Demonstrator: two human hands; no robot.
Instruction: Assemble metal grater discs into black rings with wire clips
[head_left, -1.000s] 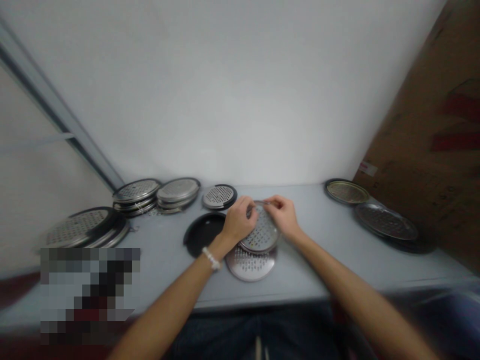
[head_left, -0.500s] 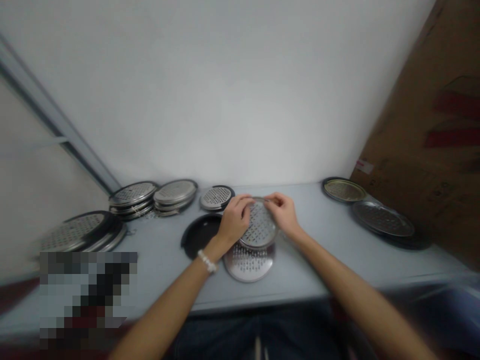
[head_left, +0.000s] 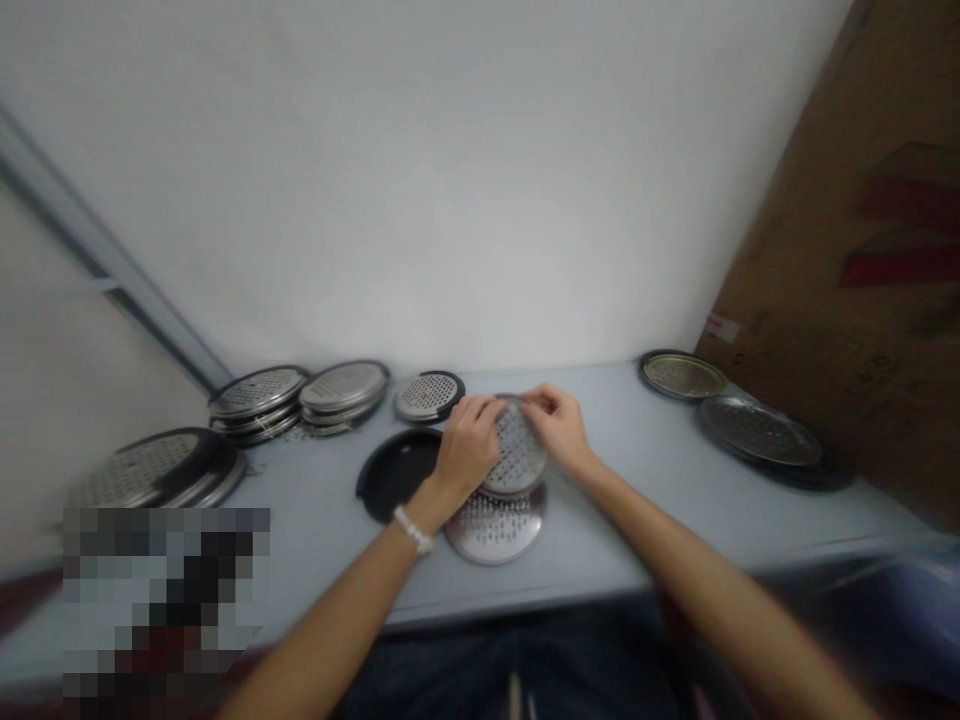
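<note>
Between my two hands is a round metal grater disc point(head_left: 515, 455) with rows of holes, tilted up toward me. My left hand point(head_left: 470, 440), a beaded bracelet at its wrist, pinches the upper left rim. The upper right rim is pinched by my right hand point(head_left: 556, 420). Lying partly under it on the table is a second grater disc point(head_left: 496, 535) with raised teeth. Just left of my left hand sits a round black dish-like base point(head_left: 394, 472), its right side hidden by the hand.
At the back left stand two stacks of grater discs point(head_left: 259, 390) point(head_left: 343, 390), with a larger stack point(head_left: 142, 470) nearer. A black-rimmed disc point(head_left: 429, 396) lies behind the base. More round pieces point(head_left: 684, 376) point(head_left: 759, 432) lie right, beside a cardboard box point(head_left: 847, 340). A wall point(head_left: 480, 200) rises behind the table.
My hands hold the disc in nearly the same place, with the fingers shifted slightly along its upper rim. The whole view has moved a little.
</note>
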